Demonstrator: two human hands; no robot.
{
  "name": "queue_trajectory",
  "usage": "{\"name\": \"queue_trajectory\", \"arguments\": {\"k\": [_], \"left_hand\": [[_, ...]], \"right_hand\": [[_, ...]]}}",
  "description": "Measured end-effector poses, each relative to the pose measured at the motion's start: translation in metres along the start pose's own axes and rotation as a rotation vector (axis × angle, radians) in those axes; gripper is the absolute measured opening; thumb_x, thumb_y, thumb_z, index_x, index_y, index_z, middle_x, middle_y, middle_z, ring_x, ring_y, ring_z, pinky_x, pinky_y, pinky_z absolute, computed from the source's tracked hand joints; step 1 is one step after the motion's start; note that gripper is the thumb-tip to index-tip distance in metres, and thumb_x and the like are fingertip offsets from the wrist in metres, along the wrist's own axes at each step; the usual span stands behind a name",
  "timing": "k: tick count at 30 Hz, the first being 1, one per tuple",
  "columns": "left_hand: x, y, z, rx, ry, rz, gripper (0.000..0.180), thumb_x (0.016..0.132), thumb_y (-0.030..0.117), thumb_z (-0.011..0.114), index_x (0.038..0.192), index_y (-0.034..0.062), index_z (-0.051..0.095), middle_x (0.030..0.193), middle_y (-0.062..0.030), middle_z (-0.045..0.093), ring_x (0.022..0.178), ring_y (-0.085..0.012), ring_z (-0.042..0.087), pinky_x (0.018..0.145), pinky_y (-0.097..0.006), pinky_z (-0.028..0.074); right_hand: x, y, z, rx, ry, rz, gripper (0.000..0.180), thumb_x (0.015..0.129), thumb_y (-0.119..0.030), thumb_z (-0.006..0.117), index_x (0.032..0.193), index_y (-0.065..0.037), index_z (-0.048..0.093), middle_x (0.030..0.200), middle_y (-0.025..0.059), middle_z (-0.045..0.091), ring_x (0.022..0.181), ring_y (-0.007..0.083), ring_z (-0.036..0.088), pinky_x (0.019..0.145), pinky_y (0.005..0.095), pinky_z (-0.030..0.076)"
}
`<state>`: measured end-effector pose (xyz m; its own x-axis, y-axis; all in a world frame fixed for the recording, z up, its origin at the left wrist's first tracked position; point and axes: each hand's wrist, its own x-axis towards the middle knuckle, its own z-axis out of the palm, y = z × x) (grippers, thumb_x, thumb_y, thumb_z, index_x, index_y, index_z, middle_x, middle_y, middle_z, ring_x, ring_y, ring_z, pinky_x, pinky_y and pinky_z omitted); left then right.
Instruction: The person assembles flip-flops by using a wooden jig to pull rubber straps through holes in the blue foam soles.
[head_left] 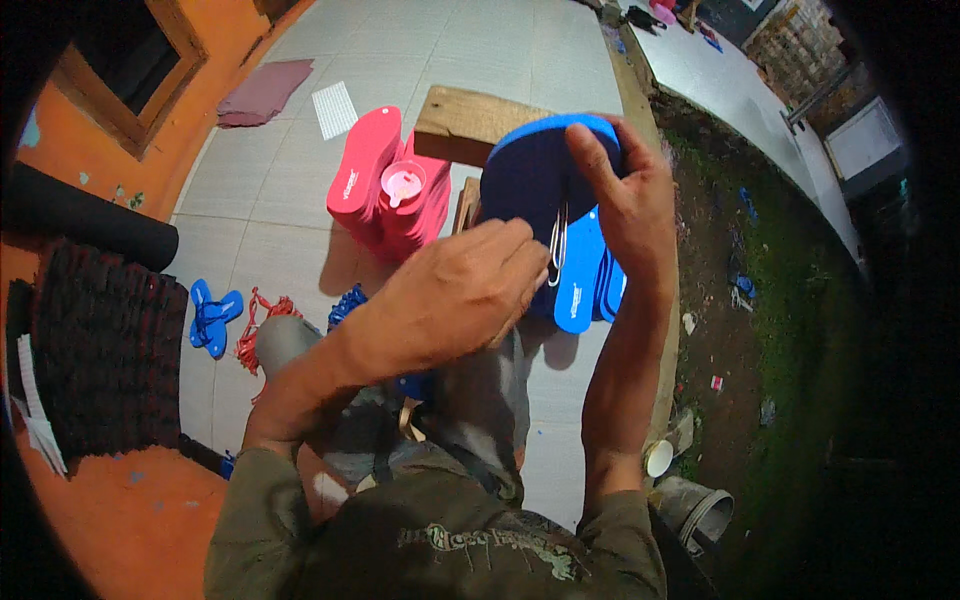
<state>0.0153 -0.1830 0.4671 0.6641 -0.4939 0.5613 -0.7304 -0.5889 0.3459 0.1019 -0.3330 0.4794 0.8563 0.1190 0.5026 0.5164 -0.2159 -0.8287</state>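
My right hand [640, 200] grips a flip-flop sole [525, 175] by its upper right edge, thumb on the dark face and fingers behind. The sole has a bright blue rim and is tilted up in front of a wooden block [465, 125]. A thin, shiny metal wire-like tool [558, 245] stands against the sole's lower part. My left hand [455, 280] is closed right beside that tool, back of the hand up. What its fingers pinch is hidden. Below the sole, more blue soles [576, 285] lie stacked.
Left of the block rises a stack of pink soles [365, 165], with a pink cup [403, 183] on it. Blue flip-flops [212, 318] and red straps [262, 318] lie on the tiled floor. Dark stacked material [110, 350] stands far left. The tiles end at a dirt strip [740, 320] with buckets [700, 510].
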Motion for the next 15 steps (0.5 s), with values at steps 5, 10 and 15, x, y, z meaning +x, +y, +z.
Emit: {"name": "queue_trajectory", "arguments": {"k": [5, 10, 15], "left_hand": [[0.009, -0.004, -0.004, 0.045, -0.075, 0.026, 0.009, 0.075, 0.004, 0.055, 0.083, 0.0013, 0.051, 0.072, -0.0103, 0.047, 0.067, -0.0255, 0.051, 0.059, -0.034, 0.042], [0.001, 0.001, -0.015, 0.127, -0.176, -0.029, 0.012, 0.075, 0.007, 0.056, 0.086, 0.0012, 0.055, 0.077, -0.0099, 0.053, 0.072, -0.0247, 0.054, 0.061, -0.032, 0.044], [0.021, -0.009, -0.040, -0.085, 0.260, -0.146, 0.031, 0.081, 0.027, 0.056, 0.097, 0.0007, 0.057, 0.086, -0.0109, 0.058, 0.078, -0.0191, 0.056, 0.070, -0.027, 0.044]], "right_hand": [[-0.005, 0.003, -0.006, -0.092, -0.003, 0.012, 0.035, 0.079, -0.033, 0.061, 0.084, 0.001, 0.060, 0.064, 0.0097, 0.060, 0.057, 0.0121, 0.055, 0.055, 0.0263, 0.043], [-0.051, -0.030, 0.004, -0.112, 0.014, 0.070, 0.031, 0.077, -0.029, 0.064, 0.086, 0.000, 0.060, 0.070, 0.0072, 0.060, 0.063, 0.0119, 0.056, 0.058, 0.0247, 0.044], [-0.064, -0.016, 0.006, 0.275, 0.131, 0.138, 0.029, 0.080, -0.028, 0.062, 0.092, -0.002, 0.056, 0.079, 0.0026, 0.058, 0.072, 0.0078, 0.052, 0.062, 0.0202, 0.042]]}}
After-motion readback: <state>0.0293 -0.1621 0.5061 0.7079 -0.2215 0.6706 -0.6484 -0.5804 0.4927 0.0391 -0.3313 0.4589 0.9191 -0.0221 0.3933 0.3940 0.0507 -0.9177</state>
